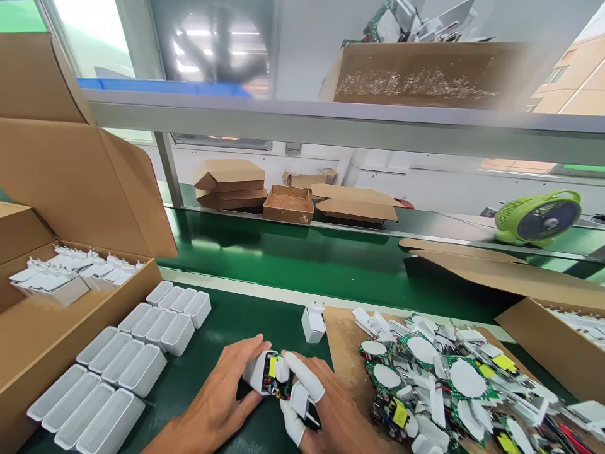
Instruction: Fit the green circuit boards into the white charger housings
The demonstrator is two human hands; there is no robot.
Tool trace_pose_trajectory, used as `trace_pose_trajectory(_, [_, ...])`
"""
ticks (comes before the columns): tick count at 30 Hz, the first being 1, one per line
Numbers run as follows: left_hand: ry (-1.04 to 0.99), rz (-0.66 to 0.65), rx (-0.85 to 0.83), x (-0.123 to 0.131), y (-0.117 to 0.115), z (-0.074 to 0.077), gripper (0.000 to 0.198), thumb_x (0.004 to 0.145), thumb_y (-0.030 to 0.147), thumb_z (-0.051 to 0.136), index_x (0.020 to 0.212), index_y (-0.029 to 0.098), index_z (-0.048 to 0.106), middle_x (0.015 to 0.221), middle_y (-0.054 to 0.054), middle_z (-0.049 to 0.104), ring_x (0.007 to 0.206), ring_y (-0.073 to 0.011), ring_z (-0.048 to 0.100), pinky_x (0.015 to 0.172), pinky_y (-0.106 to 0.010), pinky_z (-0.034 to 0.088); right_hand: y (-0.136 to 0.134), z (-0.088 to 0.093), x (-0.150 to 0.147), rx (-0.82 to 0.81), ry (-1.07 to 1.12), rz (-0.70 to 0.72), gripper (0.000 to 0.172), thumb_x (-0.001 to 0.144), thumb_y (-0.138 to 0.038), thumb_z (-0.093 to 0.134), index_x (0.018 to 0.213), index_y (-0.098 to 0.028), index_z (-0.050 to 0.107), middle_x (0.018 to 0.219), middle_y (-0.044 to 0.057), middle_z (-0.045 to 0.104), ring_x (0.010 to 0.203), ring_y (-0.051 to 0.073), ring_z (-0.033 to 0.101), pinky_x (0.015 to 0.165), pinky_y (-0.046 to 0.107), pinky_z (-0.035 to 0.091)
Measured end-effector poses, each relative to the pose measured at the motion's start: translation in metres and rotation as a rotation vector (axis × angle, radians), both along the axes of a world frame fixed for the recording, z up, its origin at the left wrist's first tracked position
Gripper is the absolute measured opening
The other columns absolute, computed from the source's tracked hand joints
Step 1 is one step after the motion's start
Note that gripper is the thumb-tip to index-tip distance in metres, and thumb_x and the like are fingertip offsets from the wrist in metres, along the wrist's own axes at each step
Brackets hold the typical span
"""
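Observation:
My left hand (222,384) is closed around a white plastic housing (255,372), its open end turned to the right. My right hand (326,397), with white covers on thumb and forefinger, grips a circuit board (278,373) bearing a yellow-wrapped part and white pieces. The board is at the housing's mouth; how far it sits inside is hidden. Beyond my hands a white housing (314,323) with prongs on top stands upright. To the right, a heap of circuit boards (423,350) with white parts lies on a brown board (341,337).
Rows of white open housings (111,419) lie on the left. Beside them stands an open carton (118,268) containing white units; another carton (558,343) is at right. A metal shelf (302,120) crosses above, and a green fan (539,217) stands at the back right.

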State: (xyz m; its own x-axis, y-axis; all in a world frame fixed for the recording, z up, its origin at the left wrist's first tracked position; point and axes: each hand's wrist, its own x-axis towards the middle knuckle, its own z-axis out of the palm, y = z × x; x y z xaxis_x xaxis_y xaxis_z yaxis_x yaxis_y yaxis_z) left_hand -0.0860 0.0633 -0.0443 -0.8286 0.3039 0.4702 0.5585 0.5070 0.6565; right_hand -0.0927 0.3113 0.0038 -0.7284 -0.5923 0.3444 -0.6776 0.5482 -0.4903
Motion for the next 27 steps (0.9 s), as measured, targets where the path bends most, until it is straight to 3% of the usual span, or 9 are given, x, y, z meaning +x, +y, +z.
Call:
trace_pose_trajectory(11, [0.012,0.0,0.006,0.001,0.0,0.004,0.079,0.101,0.02,0.064,0.165,0.037,0.022,0.151,-0.008,0.064,0.14,-0.0277,0.058,0.116,-0.05,0.053,-0.001,0.004,0.002,0.027,0.036,0.023,0.087,0.083,-0.002,0.055,0.162,-0.027,0.031,0.141,0.01,0.065,0.111,0.029,0.063,0.097,0.044,0.058])
trace_pose_trajectory(15, [-0.019,-0.03,0.016,0.003,0.003,0.003,0.083,0.098,0.017,0.066,0.164,0.04,0.022,0.153,-0.008,0.062,0.141,-0.0284,0.059,0.117,-0.051,0.053,0.0,0.007,0.001,0.066,0.055,0.085,0.093,0.08,0.001,0.058,0.164,-0.025,0.029,0.152,0.012,0.059,0.123,0.03,0.062,0.107,0.047,0.055])
trace_pose_trajectory(19, [-0.16,-0.127,0.046,0.006,0.004,0.003,0.085,0.096,0.014,0.064,0.165,0.036,0.019,0.158,-0.011,0.057,0.142,-0.0291,0.06,0.118,-0.048,0.053,0.0,0.013,0.001,-0.022,-0.028,0.085,0.083,0.09,-0.022,0.076,0.162,-0.022,0.035,0.157,0.015,0.055,0.141,0.031,0.054,0.118,0.045,0.05])
trace_pose_trajectory(21, [-0.188,-0.149,0.074,0.007,0.003,0.004,0.079,0.099,0.015,0.059,0.165,0.036,0.022,0.156,-0.011,0.059,0.14,-0.0285,0.062,0.118,-0.046,0.053,0.0,0.018,0.004,-0.091,-0.128,0.066,0.071,0.095,-0.031,0.073,0.158,-0.021,0.043,0.157,0.015,0.055,0.145,0.028,0.052,0.121,0.043,0.048])
trace_pose_trajectory(24, [-0.131,-0.119,0.121,0.006,-0.002,0.006,0.072,0.1,0.021,0.06,0.164,0.036,0.031,0.158,-0.011,0.057,0.143,-0.0305,0.059,0.12,-0.048,0.05,-0.001,0.021,0.008,-0.134,-0.21,0.077,0.047,0.103,-0.02,0.053,0.15,-0.023,0.054,0.157,0.012,0.057,0.146,0.022,0.053,0.124,0.04,0.044])
trace_pose_trajectory(27, [-0.032,-0.188,0.163,0.003,-0.005,0.013,0.068,0.092,0.038,0.075,0.155,0.034,0.05,0.157,-0.012,0.057,0.144,-0.0361,0.055,0.118,-0.054,0.05,-0.004,0.014,0.008,-0.146,-0.204,0.078,0.05,0.098,-0.016,0.058,0.147,-0.022,0.055,0.155,0.012,0.059,0.143,0.023,0.057,0.122,0.038,0.046])
